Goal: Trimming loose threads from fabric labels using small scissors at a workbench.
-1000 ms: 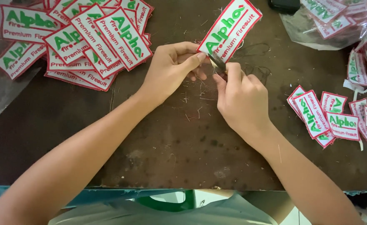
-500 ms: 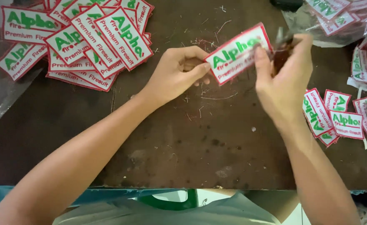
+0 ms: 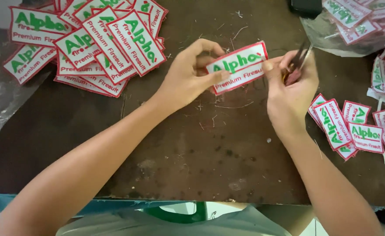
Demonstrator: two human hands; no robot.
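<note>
White embroidered patch (image 3: 238,66) with red border, pinched in my left hand (image 3: 188,78) fingers | my right hand (image 3: 290,89) grips its 3 o'clock edge plus small snips (image 3: 301,56) | brown counter (image 3: 192,153).

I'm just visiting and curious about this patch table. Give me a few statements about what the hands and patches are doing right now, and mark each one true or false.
1. The left hand holds a white rectangular embroidered patch with a red border above the dark brown table. True.
2. The right hand is empty. False: it holds small metal thread snips in its grip, and its fingers also touch the patch's right end.
3. A big overlapping pile of matching patches lies at upper left. True.
4. The smaller patch group at right is stacked inside a box. False: it lies loose on the table.
5. Loose thread scraps litter the table. True.
</note>
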